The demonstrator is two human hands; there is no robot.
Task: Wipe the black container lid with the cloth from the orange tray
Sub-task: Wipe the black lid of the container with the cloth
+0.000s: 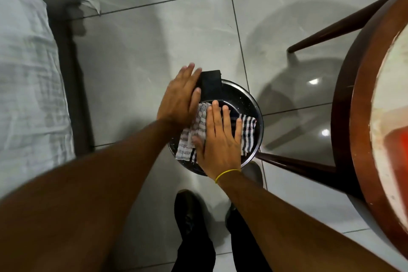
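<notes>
A round black container lid (245, 99) tops a container that stands on the tiled floor, with a black rectangular hinge tab (210, 84) at its far side. A white cloth with dark checks (248, 134) is spread across the lid. My right hand (220, 139) lies flat on the cloth, fingers extended, pressing it onto the lid. My left hand (180, 97) rests flat on the lid's left edge beside the tab, fingers straight. The orange tray (397, 139) shows partly on the table at the right edge.
A round wooden table (362, 117) with dark legs (293, 163) stands close on the right. A bed with a pale sheet (26, 73) and dark frame runs along the left. My dark shoes (189, 212) are on the floor just below the container.
</notes>
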